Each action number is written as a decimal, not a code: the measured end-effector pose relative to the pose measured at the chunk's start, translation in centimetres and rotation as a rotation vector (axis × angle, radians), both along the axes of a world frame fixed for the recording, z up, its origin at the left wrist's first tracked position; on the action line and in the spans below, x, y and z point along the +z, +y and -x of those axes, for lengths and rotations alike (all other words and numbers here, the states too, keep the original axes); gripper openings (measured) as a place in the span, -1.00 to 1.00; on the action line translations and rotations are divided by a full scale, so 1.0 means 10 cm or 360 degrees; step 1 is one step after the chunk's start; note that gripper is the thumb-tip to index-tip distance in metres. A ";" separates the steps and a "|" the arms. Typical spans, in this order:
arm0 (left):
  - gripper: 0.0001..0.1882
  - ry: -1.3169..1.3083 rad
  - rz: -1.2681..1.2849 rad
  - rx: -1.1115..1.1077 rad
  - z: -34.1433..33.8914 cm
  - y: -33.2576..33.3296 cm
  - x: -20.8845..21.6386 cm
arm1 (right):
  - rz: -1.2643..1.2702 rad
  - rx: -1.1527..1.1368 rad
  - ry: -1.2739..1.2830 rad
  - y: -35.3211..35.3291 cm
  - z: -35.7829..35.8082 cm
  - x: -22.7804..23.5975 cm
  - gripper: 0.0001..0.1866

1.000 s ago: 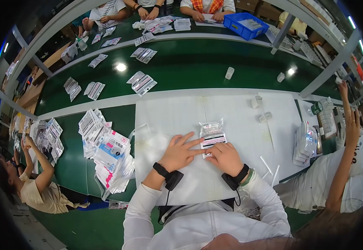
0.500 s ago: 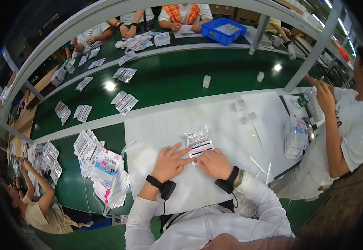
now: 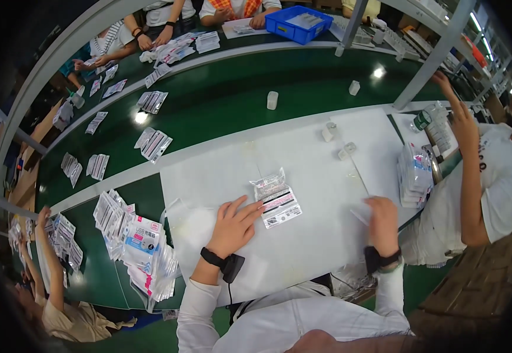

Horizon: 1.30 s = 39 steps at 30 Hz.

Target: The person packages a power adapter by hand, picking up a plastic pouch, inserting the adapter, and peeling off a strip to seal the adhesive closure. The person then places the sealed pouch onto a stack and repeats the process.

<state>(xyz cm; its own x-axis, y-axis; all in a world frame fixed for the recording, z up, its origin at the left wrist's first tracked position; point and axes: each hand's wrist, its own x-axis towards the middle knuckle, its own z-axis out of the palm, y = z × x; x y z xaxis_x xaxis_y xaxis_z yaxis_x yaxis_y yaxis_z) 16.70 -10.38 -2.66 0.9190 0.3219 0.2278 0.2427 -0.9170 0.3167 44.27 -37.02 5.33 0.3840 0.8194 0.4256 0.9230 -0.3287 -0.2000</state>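
Note:
A silvery printed foil bag (image 3: 281, 207) lies flat on the white sheet in front of me, its clear crinkled upper end pointing away. My left hand (image 3: 234, 228) rests beside it with fingers spread, fingertips touching the bag's left edge. To the right, my right hand (image 3: 383, 222) is down on the sheet with its fingers curled together. What its fingertips hold, if anything, is hidden. A thin white strip (image 3: 360, 216) lies just left of that hand. Black bands circle both wrists.
Piled printed bags (image 3: 141, 241) lie left of the white sheet (image 3: 209, 182). A stack of packages (image 3: 415, 176) stands right, near a co-worker (image 3: 485, 176). Small white blocks (image 3: 346, 151) sit at the sheet's far side. Beyond the green belt (image 3: 220, 94) stands a blue bin (image 3: 299, 25); metal posts rise nearby.
My right hand has left the bag and moved right to the white strips, covering one. My left hand stays by the bag. The whole view has shifted slightly.

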 end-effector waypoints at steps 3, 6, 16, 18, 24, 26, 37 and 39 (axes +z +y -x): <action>-0.41 -0.0032 -0.0034 -0.0010 -0.03 -0.01 -0.02 | -0.0009 0.0644 0.0247 0.77 0.07 -0.16 -0.50; -0.42 -0.0038 0.0001 -0.0005 -0.02 -0.02 0.01 | 0.0183 0.0945 0.0528 1.40 0.12 -0.45 -0.45; -0.57 -0.0144 0.0190 0.0266 -0.15 -0.13 0.00 | 0.0276 0.1163 0.0916 1.42 -0.07 -0.55 -0.50; -0.58 -0.0193 0.0158 0.0301 -0.19 -0.13 -0.06 | 0.0267 0.1077 0.0804 1.46 -0.08 -0.65 -0.47; -0.68 -0.0272 -0.0006 0.0387 -0.28 -0.17 -0.07 | 0.0242 0.0995 0.0684 1.45 -0.08 -0.67 -0.49; -0.70 -0.0303 -0.0054 0.0390 -0.29 -0.18 -0.04 | 0.0190 0.1048 0.0565 1.44 -0.07 -0.62 -0.58; -0.74 -0.0188 -0.0112 0.0707 0.02 -0.27 0.30 | -0.0043 0.0843 0.0862 1.62 -0.16 -0.54 -0.56; -0.72 -0.0235 -0.0143 0.0653 0.16 -0.27 0.48 | -0.0110 0.1076 0.0714 1.83 -0.02 -0.37 -0.47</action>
<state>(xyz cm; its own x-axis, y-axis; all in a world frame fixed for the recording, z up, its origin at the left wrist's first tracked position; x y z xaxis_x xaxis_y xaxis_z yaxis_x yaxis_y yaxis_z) 15.06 -13.07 2.14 0.6748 0.6262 0.3906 0.5505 -0.7796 0.2987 44.45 -18.76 1.62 -0.0385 0.9126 0.4069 0.7445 0.2978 -0.5975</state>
